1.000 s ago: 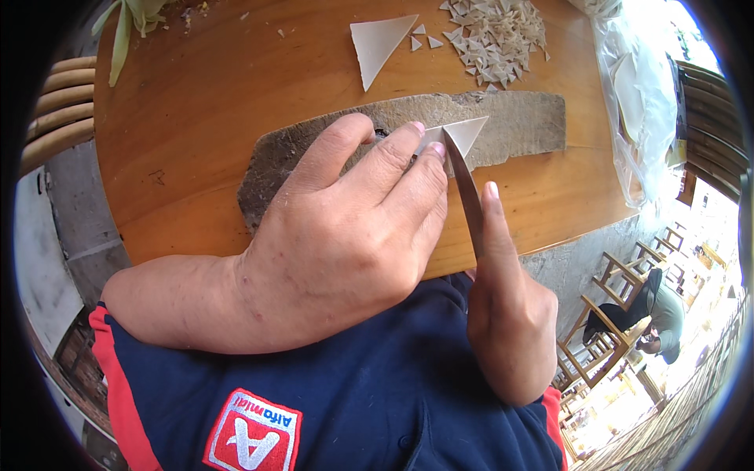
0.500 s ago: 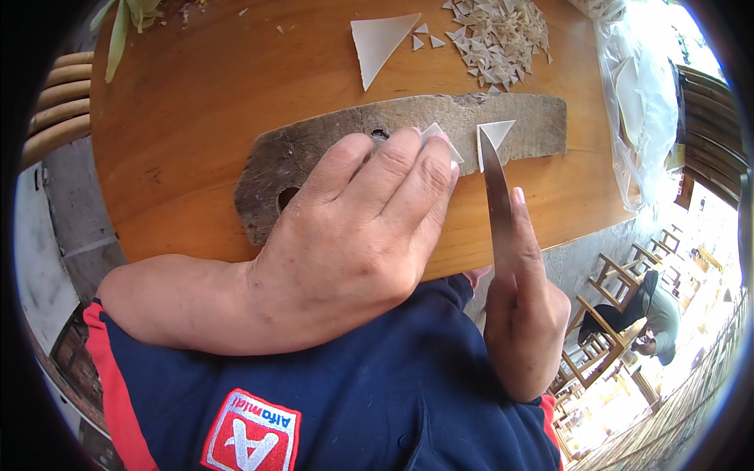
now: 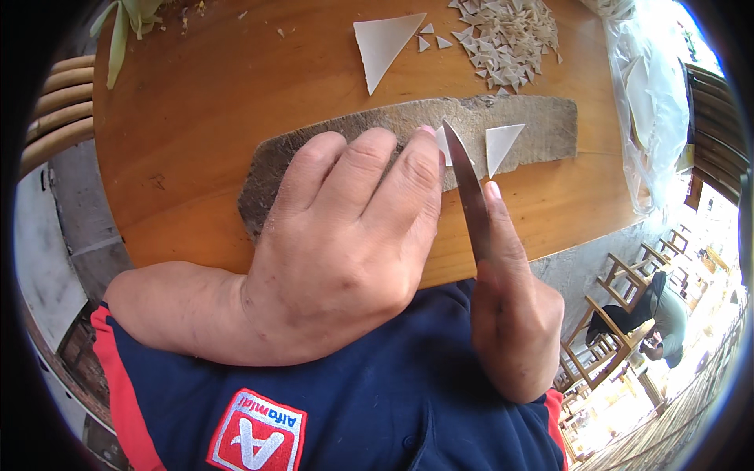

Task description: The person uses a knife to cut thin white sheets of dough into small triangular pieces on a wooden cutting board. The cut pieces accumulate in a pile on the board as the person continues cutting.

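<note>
My left hand (image 3: 353, 208) is closed, its fingertips pressing a thin white piece (image 3: 443, 149) onto an old wooden cutting board (image 3: 542, 129). Most of that piece is hidden under the fingers. In my right hand (image 3: 514, 322) is a knife (image 3: 473, 206), its index finger stretched along the blade. The blade's tip lies over the white piece, just right of my left fingertips. A separate white triangle (image 3: 503, 145) rests on the board to the right of the blade.
Beyond the board lie a larger white triangle (image 3: 385, 47), several small triangles and a heap of small cut triangles (image 3: 514, 39). A clear plastic bag (image 3: 632, 102) is at the table's right edge, pale green husks (image 3: 122, 35) at far left. A person (image 3: 664, 318) is among wooden chairs at right.
The knife has moved left, from the loose triangle to the piece beside my left fingertips. My left hand has shifted slightly left. The loose triangle now lies apart from the blade.
</note>
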Action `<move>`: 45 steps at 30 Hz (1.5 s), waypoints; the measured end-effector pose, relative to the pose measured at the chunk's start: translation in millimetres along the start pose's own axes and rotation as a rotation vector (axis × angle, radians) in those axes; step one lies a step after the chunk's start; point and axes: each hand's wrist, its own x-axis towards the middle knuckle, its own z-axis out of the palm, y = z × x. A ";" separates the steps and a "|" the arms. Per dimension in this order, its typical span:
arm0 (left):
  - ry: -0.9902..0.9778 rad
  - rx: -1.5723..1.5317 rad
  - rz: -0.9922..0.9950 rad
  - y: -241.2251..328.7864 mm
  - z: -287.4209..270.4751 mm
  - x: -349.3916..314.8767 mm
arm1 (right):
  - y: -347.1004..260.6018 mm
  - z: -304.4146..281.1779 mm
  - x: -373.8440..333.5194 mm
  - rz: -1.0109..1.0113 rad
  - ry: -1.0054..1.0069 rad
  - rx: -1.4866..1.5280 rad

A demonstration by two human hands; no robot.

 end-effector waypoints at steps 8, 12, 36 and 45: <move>0.010 0.038 0.022 -0.9 2.2 -0.8 | -8.0 5.5 -3.3 0.077 -0.045 0.009; 0.017 -0.006 -0.006 1.7 2.4 -0.7 | -9.9 10.8 -4.7 0.075 -0.040 0.054; 0.052 -0.269 0.005 -1.8 1.0 -4.6 | -12.4 17.3 -7.8 0.085 0.027 0.100; 0.034 -0.235 0.014 -1.0 1.7 -1.9 | -12.1 17.8 -8.7 0.119 0.005 0.082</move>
